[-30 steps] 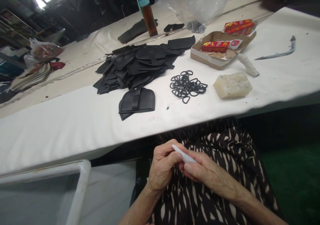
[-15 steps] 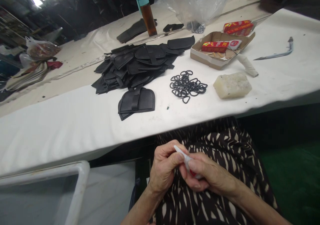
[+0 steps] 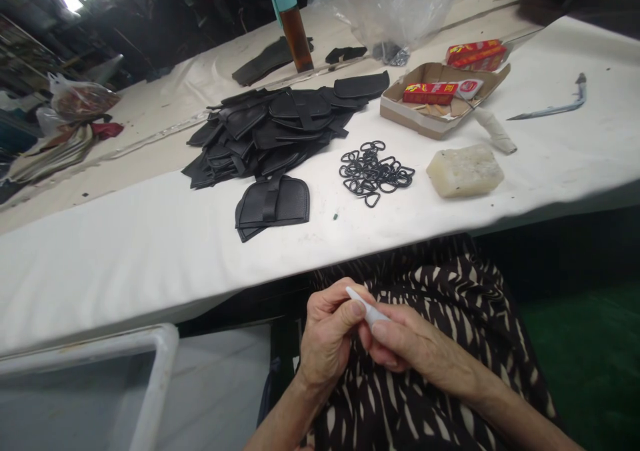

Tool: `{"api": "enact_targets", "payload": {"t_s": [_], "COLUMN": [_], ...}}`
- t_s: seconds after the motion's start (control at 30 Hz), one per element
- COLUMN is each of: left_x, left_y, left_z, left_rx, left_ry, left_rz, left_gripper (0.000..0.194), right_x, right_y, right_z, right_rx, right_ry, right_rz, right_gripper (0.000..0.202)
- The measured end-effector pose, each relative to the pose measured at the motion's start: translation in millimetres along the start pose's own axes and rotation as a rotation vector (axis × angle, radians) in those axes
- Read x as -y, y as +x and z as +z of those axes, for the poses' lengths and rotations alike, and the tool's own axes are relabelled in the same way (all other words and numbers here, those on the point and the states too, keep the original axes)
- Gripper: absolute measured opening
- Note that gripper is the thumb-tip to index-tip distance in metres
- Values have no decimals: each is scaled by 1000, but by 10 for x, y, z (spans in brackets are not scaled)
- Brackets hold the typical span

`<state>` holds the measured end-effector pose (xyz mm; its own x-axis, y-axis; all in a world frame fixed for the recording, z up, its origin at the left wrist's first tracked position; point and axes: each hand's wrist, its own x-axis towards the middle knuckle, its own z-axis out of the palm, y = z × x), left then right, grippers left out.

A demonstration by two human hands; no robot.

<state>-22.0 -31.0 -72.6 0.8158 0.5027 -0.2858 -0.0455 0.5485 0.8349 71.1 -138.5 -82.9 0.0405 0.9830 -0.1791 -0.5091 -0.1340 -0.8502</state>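
Above my lap, my left hand [image 3: 327,331] pinches the pointed nozzle end of a small white glue bottle [image 3: 371,311] between thumb and fingers. My right hand [image 3: 407,341] is wrapped round the bottle's body, its thumb lying along the side; most of the body is hidden in the fingers. The nozzle points up and to the left. On the table edge beyond my hands lie black leather pouches [image 3: 273,201], with a larger pile of black pouches [image 3: 290,127] behind. Beside them is a heap of black D-rings [image 3: 375,171].
A pale wax-like block [image 3: 465,171] sits right of the rings. Behind it stands an open cardboard box [image 3: 417,121] with red packets. A pointed metal tool [image 3: 555,109] lies farther right; a drink bottle [image 3: 295,27] stands at the back. A white-framed piece [image 3: 163,371] is at lower left.
My right fingers have shifted on the glue bottle, so the red patch on its body no longer shows. Both hands stay in nearly the same spot; the table things have not moved.
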Motion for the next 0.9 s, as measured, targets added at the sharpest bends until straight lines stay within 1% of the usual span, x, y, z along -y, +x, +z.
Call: {"api": "enact_targets", "payload": {"t_s": [0.07, 0.2, 0.27, 0.3, 0.43, 0.53, 0.7, 0.9], "left_x": [2, 8, 8, 7, -10, -24, -37, -33], "left_y": [9, 23, 22, 20, 16, 22, 30, 46], "left_z": [1, 2, 1, 0, -6, -9, -3, -1], "left_rx": [0, -6, 5, 9, -2, 9, 17, 20], "left_ry": [-14, -23, -30, -32, -16, -12, -39, -65], "left_rz": [10, 19, 5, -4, -6, 10, 3, -5], "left_gripper": [17, 18, 19, 20, 18, 16, 15, 15], "right_x": [38, 52, 20, -5, -124, -196, -252, -268], "right_y": [-18, -41, -30, -17, 59, 90, 96, 106], "right_z": [15, 40, 36, 30, 8, 4, 7, 10], "right_rx": [-26, -103, -66, -29, 112, 177, 236, 272], "right_ry": [-57, -82, -37, 26, 406, 565, 688, 757], "right_rz": [1, 16, 14, 11, 9, 1, -1, 7], "right_gripper": [36, 35, 38, 40, 40, 37, 38, 41]}}
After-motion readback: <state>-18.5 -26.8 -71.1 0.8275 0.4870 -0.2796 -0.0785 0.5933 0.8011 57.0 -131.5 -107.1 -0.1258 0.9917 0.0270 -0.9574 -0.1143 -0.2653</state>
